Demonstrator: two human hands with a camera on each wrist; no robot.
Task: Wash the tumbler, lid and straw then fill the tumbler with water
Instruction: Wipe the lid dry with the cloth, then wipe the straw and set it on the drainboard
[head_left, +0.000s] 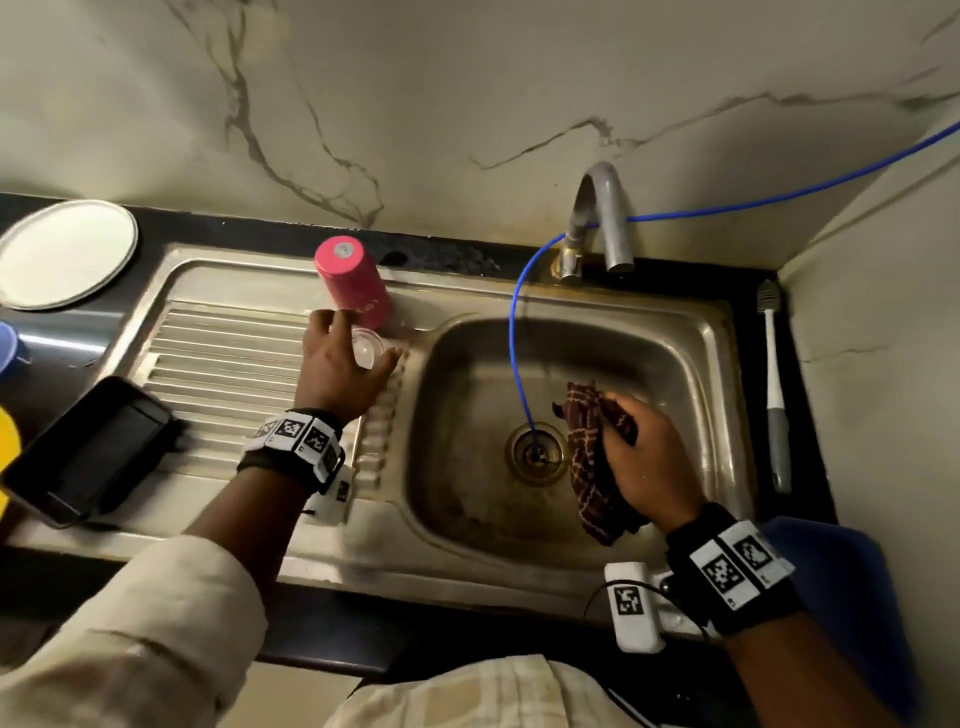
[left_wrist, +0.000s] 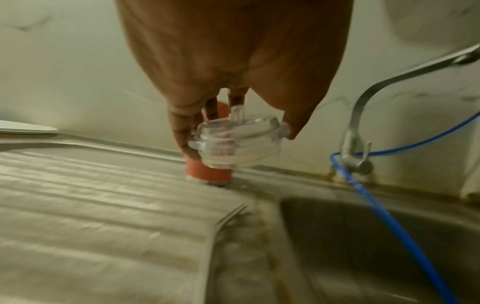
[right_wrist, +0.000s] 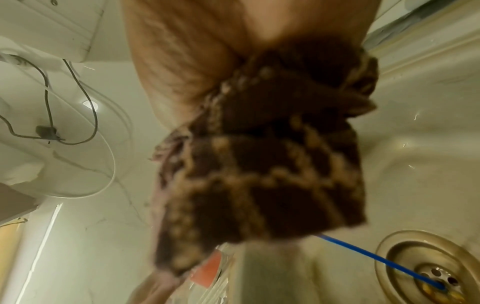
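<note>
A pink tumbler (head_left: 353, 283) stands upside down at the back of the steel draining board, also seen as the tumbler (left_wrist: 207, 171) behind my fingers. My left hand (head_left: 345, 364) grips the clear plastic lid (head_left: 368, 348) just in front of it; in the left wrist view the lid (left_wrist: 239, 144) is pinched between fingers and thumb above the board. My right hand (head_left: 644, 447) holds a bunched dark checked cloth (head_left: 592, 457) over the sink basin; the cloth (right_wrist: 265, 160) fills the right wrist view. No straw is visible.
A grey tap (head_left: 602, 218) rises behind the basin (head_left: 467, 415), and a thin blue hose (head_left: 514, 332) runs from it into the drain (head_left: 537, 452). A brush (head_left: 774, 384) lies at the right, a white plate (head_left: 67, 254) and a black tray (head_left: 88, 452) at the left.
</note>
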